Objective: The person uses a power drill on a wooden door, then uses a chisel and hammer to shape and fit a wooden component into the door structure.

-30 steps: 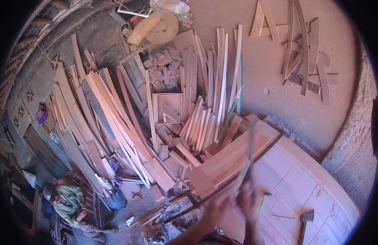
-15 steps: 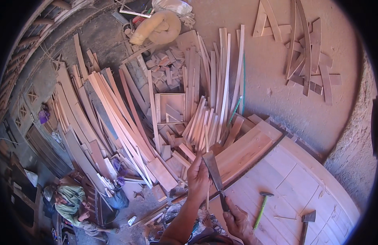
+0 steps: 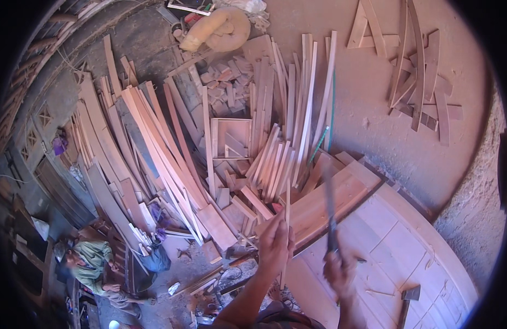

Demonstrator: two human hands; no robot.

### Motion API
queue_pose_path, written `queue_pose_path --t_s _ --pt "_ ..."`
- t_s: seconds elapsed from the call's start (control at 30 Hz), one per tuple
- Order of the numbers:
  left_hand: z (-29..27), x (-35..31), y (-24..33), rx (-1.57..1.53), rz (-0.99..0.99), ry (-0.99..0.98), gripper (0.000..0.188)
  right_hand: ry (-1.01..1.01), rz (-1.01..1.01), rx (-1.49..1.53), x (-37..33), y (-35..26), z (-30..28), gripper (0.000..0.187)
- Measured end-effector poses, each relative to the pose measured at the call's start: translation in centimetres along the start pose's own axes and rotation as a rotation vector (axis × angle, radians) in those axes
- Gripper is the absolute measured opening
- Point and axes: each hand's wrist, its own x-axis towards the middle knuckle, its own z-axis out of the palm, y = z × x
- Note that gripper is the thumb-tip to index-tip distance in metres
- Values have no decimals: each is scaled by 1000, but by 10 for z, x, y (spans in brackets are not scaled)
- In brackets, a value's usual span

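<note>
My left hand (image 3: 275, 244) is closed around a thin wooden strip (image 3: 288, 205), which stands nearly upright and sticks out above and below the fist. Smeared by motion, my right hand (image 3: 339, 271) grips the dark handle of a broad-bladed knife (image 3: 330, 211). Its blade points away from me, to the right of the strip and apart from it. Below both hands spreads a pale plank workbench (image 3: 368, 225). Behind my right hand, a hammer (image 3: 360, 259) shows only part of its head. A hatchet (image 3: 411, 293) lies farther right on the bench.
Long boards (image 3: 155, 142) and upright slats (image 3: 292, 109) lean beyond the bench, around a pile of offcuts (image 3: 226, 82). Templates (image 3: 418, 77) hang on the wall. A person in a green shirt (image 3: 92, 263) sits at lower left. Thick planks (image 3: 325, 203) edge the bench.
My right hand has swung the knife up and to the right, away from the wooden strip. My left hand has shifted slightly right and lower, still gripping the strip.
</note>
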Motion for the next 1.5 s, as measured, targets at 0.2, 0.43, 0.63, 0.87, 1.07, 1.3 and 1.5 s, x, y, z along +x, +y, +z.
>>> queue_pose_path --t_s 0.2,0.43,0.63,0.87,1.07,1.3,1.5 --pt "-5 24 10 38 38 65 41 -194 -50 -201 -48 3 32 53" --pt "3 2 -18 139 197 -90 40 -109 -36 -214 -36 -11 33 50" --pt "-8 -31 -51 142 -37 -33 42 206 104 213 42 -29 3 54" --pt "-10 25 -11 -48 29 27 40 -190 103 -148 -42 2 22 51" --pt "-26 34 -30 39 243 67 37 -273 139 -168 -50 -27 32 50" --pt "-13 -8 -42 34 101 -26 37 -123 39 -228 -20 -6 35 51" --pt "-3 -44 -30 -28 -204 -69 43 209 56 169 35 -25 21 50"
